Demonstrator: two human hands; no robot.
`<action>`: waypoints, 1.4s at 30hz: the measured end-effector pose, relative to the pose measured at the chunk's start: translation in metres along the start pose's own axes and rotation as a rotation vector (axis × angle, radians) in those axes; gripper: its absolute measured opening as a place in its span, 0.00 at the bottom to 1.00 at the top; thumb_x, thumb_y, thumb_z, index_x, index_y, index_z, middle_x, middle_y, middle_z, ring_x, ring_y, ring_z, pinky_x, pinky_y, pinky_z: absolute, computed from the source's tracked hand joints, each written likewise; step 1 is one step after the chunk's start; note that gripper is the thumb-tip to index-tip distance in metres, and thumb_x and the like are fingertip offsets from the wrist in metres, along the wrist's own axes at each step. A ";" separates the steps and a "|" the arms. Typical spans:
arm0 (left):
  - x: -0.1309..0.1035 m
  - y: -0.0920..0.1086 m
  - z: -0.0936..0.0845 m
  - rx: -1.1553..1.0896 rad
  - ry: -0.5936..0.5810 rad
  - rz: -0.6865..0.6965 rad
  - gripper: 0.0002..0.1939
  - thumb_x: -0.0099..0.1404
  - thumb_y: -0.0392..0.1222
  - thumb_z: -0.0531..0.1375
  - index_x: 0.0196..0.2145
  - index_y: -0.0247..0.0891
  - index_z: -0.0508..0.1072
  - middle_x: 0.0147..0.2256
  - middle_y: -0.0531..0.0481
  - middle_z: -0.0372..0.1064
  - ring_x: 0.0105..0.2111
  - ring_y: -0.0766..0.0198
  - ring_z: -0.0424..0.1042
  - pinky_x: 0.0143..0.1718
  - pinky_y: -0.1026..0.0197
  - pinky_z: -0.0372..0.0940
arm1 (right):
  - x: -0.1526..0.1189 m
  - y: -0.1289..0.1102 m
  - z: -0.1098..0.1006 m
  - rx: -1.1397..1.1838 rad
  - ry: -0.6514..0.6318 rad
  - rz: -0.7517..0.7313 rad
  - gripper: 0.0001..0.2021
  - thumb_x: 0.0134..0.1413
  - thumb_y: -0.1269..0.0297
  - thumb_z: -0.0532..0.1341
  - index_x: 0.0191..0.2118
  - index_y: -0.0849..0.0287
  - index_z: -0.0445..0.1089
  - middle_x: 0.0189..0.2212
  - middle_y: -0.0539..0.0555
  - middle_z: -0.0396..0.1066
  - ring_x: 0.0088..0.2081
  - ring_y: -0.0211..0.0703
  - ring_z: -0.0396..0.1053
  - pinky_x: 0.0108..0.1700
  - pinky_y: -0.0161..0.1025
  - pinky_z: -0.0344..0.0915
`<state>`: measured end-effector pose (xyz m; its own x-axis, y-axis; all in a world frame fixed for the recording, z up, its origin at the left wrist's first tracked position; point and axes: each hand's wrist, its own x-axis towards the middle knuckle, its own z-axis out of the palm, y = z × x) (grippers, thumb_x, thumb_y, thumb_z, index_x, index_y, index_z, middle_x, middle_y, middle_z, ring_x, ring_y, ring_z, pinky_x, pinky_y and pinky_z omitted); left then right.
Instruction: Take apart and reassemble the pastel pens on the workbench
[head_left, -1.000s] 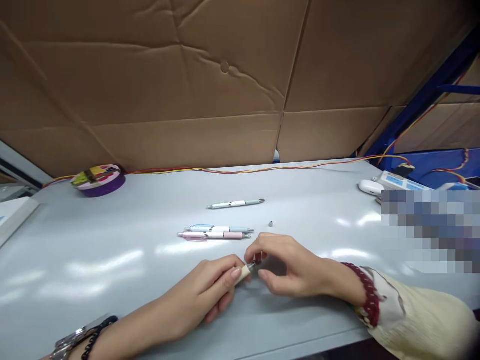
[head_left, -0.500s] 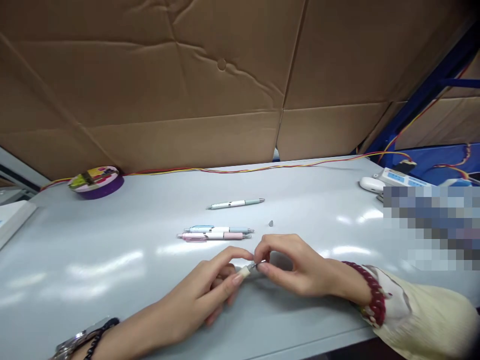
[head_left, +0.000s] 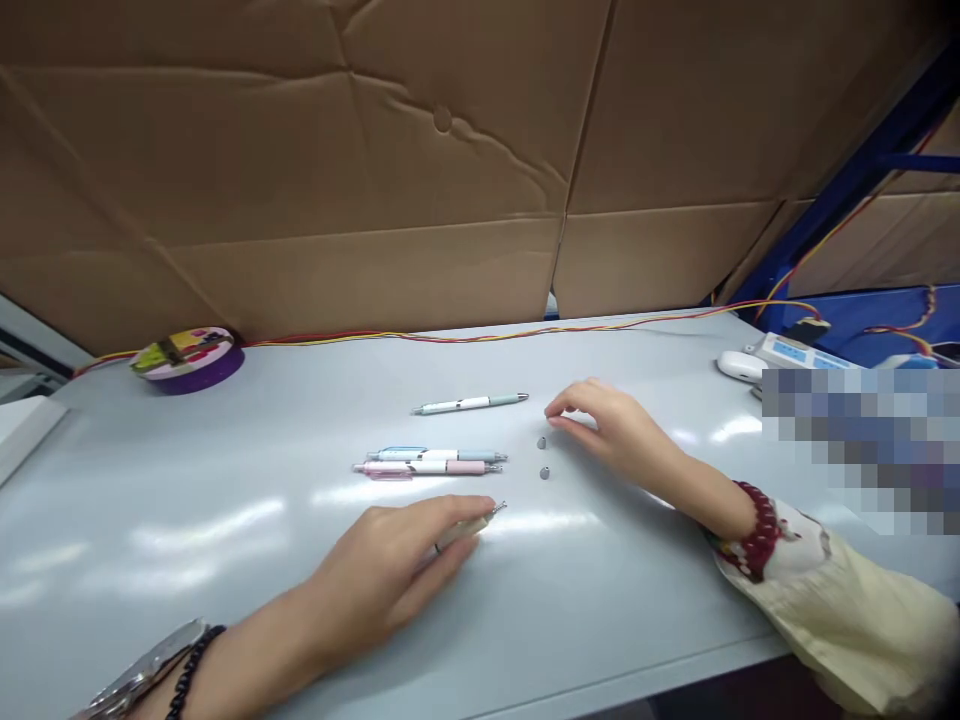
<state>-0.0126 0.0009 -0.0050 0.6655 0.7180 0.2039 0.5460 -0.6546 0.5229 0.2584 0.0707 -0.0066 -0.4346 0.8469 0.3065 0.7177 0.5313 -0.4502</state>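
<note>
My left hand [head_left: 405,570] is closed around a cream pen [head_left: 461,532], its bare metal tip pointing right between thumb and fingers. My right hand [head_left: 607,430] hovers over the table with thumb and forefinger a little apart and nothing visible between them. Just left of and below its fingertips, two small grey metal tips [head_left: 544,473] lie one behind the other. A pink pen [head_left: 431,468] and a blue pen [head_left: 450,456] lie side by side beyond my left hand. Farther back is a green pen [head_left: 471,404], left of my right fingertips.
A purple round box [head_left: 187,365] sits at the back left of the grey table [head_left: 225,450]. Red and yellow wires run along the back edge below a cardboard wall [head_left: 360,280]. At the right are a white rounded case [head_left: 741,366] and a power strip [head_left: 802,352].
My right hand has left the pen and moved up and right, its fingers now apart. A second grey metal tip lies on the table. My left hand keeps the pen and has shifted slightly left.
</note>
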 end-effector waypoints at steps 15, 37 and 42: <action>0.006 -0.011 0.001 0.415 0.075 0.234 0.18 0.68 0.30 0.45 0.51 0.41 0.65 0.35 0.48 0.71 0.32 0.62 0.67 0.34 0.62 0.62 | 0.012 0.012 0.008 0.118 -0.058 0.180 0.13 0.62 0.61 0.49 0.44 0.58 0.66 0.33 0.53 0.70 0.33 0.42 0.67 0.36 0.38 0.62; 0.007 0.002 0.004 -0.597 -0.070 -0.258 0.15 0.71 0.51 0.42 0.44 0.40 0.59 0.34 0.49 0.68 0.36 0.62 0.67 0.41 0.60 0.61 | 0.032 0.003 -0.013 0.860 0.610 0.250 0.19 0.58 0.56 0.53 0.20 0.55 0.46 0.17 0.43 0.39 0.17 0.32 0.40 0.17 0.33 0.39; 0.013 -0.003 0.001 -0.931 -0.070 -0.338 0.24 0.66 0.62 0.42 0.45 0.40 0.60 0.35 0.48 0.67 0.36 0.60 0.67 0.42 0.56 0.61 | 0.001 -0.041 0.010 0.775 0.176 0.169 0.22 0.61 0.53 0.49 0.19 0.57 0.47 0.16 0.44 0.44 0.18 0.32 0.44 0.19 0.32 0.44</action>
<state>-0.0056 0.0117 -0.0043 0.5936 0.7972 -0.1098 0.1154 0.0507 0.9920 0.2235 0.0501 0.0041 -0.2156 0.9353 0.2806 0.1578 0.3170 -0.9352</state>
